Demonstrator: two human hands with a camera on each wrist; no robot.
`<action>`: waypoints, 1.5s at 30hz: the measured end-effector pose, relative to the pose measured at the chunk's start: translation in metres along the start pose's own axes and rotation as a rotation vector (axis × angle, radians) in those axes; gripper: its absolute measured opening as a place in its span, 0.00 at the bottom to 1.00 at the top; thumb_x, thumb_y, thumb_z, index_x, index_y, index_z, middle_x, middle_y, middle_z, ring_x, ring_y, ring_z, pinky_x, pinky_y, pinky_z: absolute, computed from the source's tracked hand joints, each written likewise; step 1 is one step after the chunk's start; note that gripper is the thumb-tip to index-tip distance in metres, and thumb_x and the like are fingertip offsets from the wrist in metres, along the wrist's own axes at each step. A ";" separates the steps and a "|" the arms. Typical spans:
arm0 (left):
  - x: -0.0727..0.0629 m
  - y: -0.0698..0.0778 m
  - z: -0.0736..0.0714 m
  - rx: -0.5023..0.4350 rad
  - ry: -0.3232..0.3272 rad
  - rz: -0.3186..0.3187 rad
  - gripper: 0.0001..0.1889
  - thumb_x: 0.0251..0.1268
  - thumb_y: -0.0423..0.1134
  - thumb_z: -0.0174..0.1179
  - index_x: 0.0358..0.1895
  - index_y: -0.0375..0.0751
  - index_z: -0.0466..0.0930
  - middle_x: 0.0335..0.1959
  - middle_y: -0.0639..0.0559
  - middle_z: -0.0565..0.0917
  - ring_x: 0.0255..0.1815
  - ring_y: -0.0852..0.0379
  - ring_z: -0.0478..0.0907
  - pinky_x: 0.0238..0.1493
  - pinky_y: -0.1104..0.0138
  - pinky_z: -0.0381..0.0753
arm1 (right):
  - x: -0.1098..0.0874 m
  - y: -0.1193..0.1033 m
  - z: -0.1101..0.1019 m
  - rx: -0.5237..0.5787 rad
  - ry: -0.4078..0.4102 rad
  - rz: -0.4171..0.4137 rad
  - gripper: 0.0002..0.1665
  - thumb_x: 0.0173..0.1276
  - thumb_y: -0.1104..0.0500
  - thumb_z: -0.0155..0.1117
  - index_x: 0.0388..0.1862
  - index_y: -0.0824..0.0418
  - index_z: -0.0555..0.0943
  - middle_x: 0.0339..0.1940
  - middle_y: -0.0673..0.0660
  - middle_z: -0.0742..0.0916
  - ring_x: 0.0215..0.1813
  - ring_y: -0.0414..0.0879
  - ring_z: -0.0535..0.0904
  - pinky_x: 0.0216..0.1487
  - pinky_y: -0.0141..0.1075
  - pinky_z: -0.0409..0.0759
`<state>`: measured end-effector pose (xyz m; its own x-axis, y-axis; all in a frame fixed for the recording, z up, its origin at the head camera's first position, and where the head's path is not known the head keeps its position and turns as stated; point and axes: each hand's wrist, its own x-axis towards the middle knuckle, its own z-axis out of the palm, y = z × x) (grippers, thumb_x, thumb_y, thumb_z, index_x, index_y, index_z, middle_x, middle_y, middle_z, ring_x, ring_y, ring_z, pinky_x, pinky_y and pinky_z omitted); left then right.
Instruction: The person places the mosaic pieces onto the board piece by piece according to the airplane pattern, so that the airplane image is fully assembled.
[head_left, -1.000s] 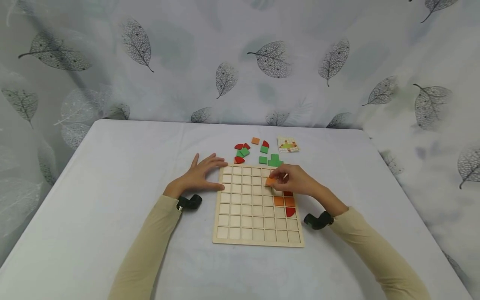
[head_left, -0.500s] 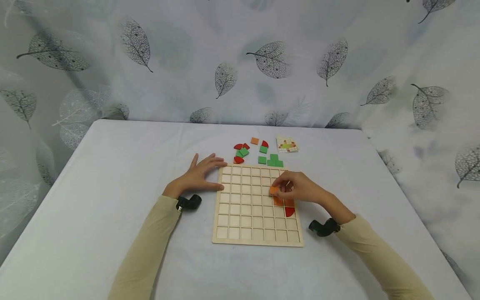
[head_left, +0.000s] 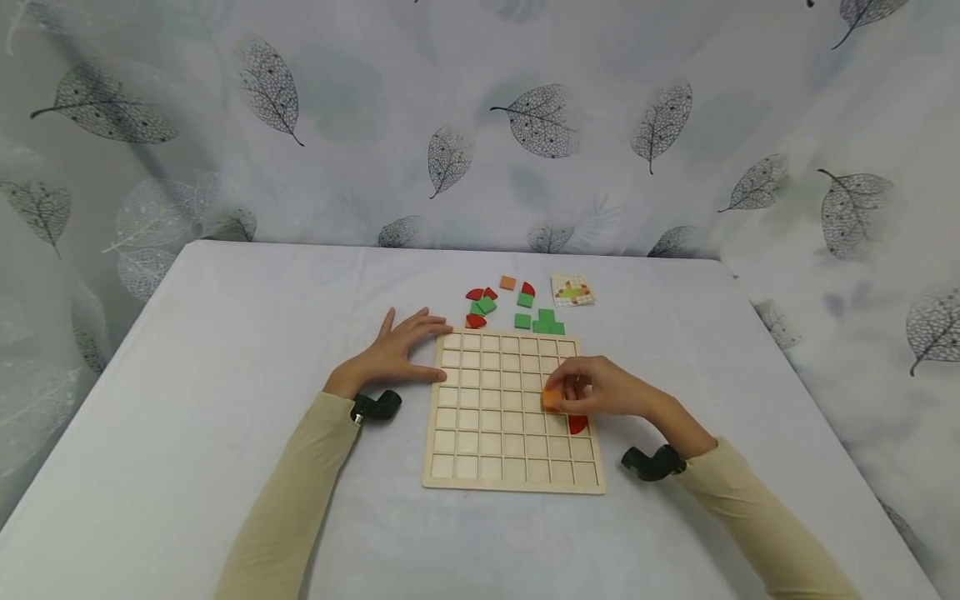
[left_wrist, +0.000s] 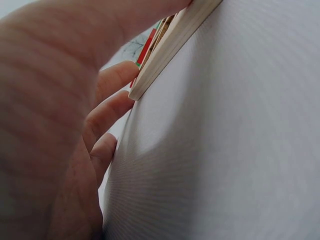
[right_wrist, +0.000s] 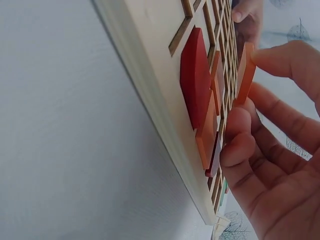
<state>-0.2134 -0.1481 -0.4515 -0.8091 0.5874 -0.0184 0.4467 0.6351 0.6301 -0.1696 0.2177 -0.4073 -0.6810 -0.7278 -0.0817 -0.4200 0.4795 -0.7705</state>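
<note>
A wooden grid board (head_left: 513,487) lies on the white-covered table. My left hand (head_left: 388,354) has its fingers spread, with thumb and fingertips at the board's left edge; in the left wrist view the fingers (left_wrist: 117,77) reach the board's corner. Between thumb and fingers, my right hand (head_left: 603,387) pinches an orange square tile (right_wrist: 245,72), tilted over the right part of the grid. Close below it, a red quarter-circle tile (right_wrist: 195,80) and an orange tile (right_wrist: 206,140) sit in cells by the right edge. A second orange tile (right_wrist: 218,82) and a dark red one (right_wrist: 214,157) are beside them.
Beyond the board's far edge lie several loose tiles: green squares (head_left: 547,316), red quarter-circles (head_left: 476,320) and an orange square (head_left: 507,283). A small pattern card (head_left: 572,291) rests at their right. A leaf-print cloth (head_left: 480,125) hangs behind the table.
My right hand has moved toward me down the grid with the orange tile, from the upper rows to over the cells with orange tiles. The left hand stays at the board's edge.
</note>
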 end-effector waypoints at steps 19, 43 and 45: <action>0.001 -0.001 0.000 0.005 -0.001 -0.006 0.40 0.55 0.56 0.69 0.72 0.51 0.66 0.75 0.49 0.63 0.80 0.48 0.42 0.73 0.47 0.18 | -0.010 0.004 0.009 -0.013 -0.081 -0.119 0.11 0.60 0.61 0.73 0.41 0.59 0.83 0.29 0.54 0.81 0.26 0.46 0.74 0.27 0.27 0.73; -0.001 0.000 0.001 -0.005 0.004 -0.008 0.40 0.54 0.56 0.69 0.71 0.52 0.66 0.75 0.49 0.63 0.80 0.49 0.42 0.73 0.48 0.17 | -0.006 0.006 0.009 -0.030 0.011 -0.217 0.07 0.63 0.64 0.70 0.40 0.61 0.86 0.29 0.50 0.83 0.26 0.41 0.73 0.24 0.28 0.73; 0.000 0.000 0.001 -0.006 0.004 -0.008 0.40 0.54 0.56 0.69 0.71 0.53 0.66 0.75 0.50 0.63 0.80 0.50 0.42 0.73 0.48 0.17 | -0.005 0.007 0.008 -0.038 0.037 -0.219 0.07 0.62 0.65 0.71 0.40 0.61 0.86 0.29 0.50 0.84 0.26 0.44 0.73 0.24 0.29 0.73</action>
<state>-0.2128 -0.1480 -0.4524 -0.8144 0.5800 -0.0205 0.4375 0.6367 0.6350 -0.1646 0.2207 -0.4176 -0.5920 -0.7986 0.1086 -0.5821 0.3306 -0.7429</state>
